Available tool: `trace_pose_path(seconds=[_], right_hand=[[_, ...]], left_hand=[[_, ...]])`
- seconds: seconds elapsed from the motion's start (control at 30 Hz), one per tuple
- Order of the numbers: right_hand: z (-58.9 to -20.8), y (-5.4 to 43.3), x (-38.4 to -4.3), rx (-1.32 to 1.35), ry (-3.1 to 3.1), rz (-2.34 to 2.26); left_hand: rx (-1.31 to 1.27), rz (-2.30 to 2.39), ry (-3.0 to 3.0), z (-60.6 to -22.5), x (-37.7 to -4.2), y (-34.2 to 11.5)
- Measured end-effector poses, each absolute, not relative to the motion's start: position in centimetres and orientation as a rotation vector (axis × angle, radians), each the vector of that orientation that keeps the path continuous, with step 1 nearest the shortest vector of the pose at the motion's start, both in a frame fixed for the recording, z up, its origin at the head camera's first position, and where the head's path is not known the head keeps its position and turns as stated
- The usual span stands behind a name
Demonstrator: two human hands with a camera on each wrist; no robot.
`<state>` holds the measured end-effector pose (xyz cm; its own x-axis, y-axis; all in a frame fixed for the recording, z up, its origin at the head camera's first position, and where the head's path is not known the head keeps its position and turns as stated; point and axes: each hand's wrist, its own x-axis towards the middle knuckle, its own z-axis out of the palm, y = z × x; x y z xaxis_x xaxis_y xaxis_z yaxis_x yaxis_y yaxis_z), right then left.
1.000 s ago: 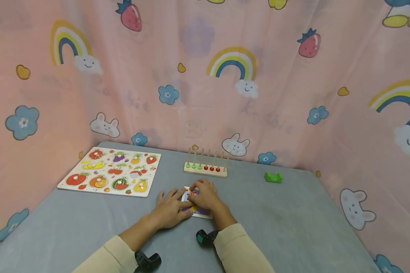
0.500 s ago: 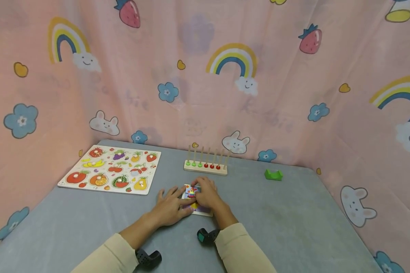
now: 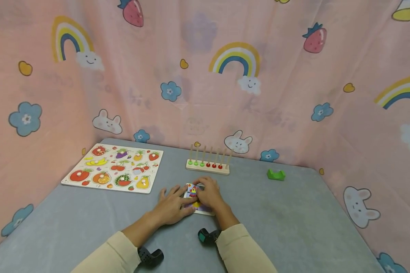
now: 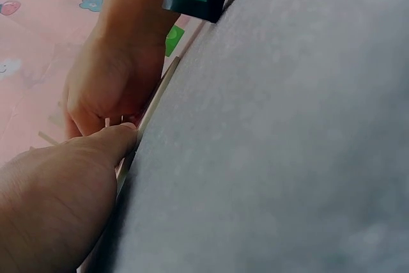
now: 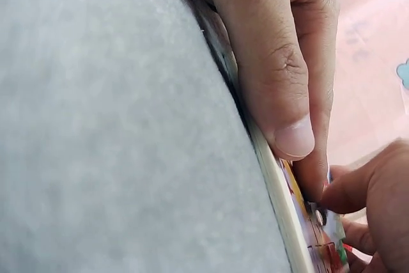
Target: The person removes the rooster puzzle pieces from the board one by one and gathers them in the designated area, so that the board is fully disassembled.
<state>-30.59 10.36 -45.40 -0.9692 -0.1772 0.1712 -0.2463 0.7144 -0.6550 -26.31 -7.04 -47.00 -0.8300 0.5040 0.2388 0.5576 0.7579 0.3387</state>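
Grey table (image 3: 287, 223) — walled by pink cartoon-print curtain (image 3: 198, 76) on three sides.

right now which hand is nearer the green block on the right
Right. The right hand rests on the small puzzle board, on the side toward the green block; the left hand lies farther left.

Open grey table (image 3: 280, 220) right of the hands and in front of the green block (image 3: 275, 174); wide lane on the near left too. Blockers: fruit puzzle board (image 3: 116, 168) far left, peg rack (image 3: 208, 165) just behind the small puzzle (image 3: 192, 190). Curtain (image 3: 205, 94) walls off back and both sides.
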Motion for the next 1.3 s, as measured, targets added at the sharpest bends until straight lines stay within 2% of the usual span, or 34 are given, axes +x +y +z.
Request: trace_pose_path(seconds=[0.73, 1.3], right_hand=[[-45.71, 10.09, -30.72, 0.285, -2.699, 1.121], [-45.23, 10.19, -30.32, 0.546, -2.750, 0.922]], left_hand=[[-0.867, -0.617, -2.824, -46.64, -26.12, -7.03], [-0.869, -0.595, -2.810, -47.11, -26.46, -7.10]])
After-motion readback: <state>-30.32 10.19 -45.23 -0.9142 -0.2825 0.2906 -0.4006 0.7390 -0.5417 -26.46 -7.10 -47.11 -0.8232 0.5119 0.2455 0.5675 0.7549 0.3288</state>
